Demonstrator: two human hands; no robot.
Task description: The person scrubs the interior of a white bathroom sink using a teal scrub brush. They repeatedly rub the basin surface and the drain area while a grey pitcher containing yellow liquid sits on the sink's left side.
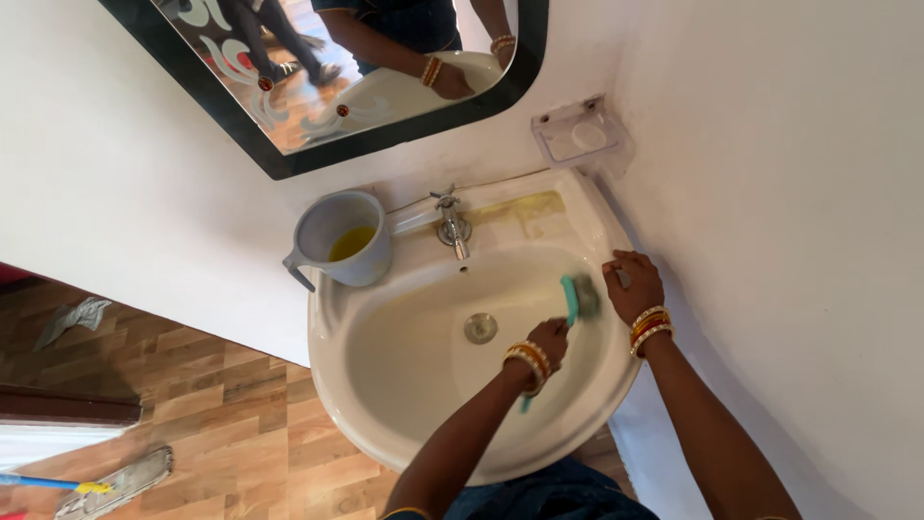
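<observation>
My left hand is closed around the handle of a teal brush, fingers wrapped tight, bangles at the wrist. The brush runs up and away from that fist, and its head presses on the inner wall of the sink, on the right side of the bowl and just past my knuckles. A bit of the handle's end shows below my wrist.

My right hand rests on the sink's right rim, just beside the brush head. Its fingers are bent and spread over the edge, palm down; it holds nothing that I can see, only the rim under it. The two hands sit near each other with the brush head between them.

Left of the brush, at the bottom of the bowl, is the round metal drain. Farther back a metal tap stands at the middle of the rear ledge, spout pointing into the bowl. A grey jug with yellow liquid in it sits on the ledge at the back left corner, handle turned outward. A yellowish stain marks the ledge right of the tap.

Beyond the sink, a clear soap holder is fixed to the wall at the corner, and a black-framed mirror hangs above. Down on the wooden floor to the left lie a mop and a grey rag.
</observation>
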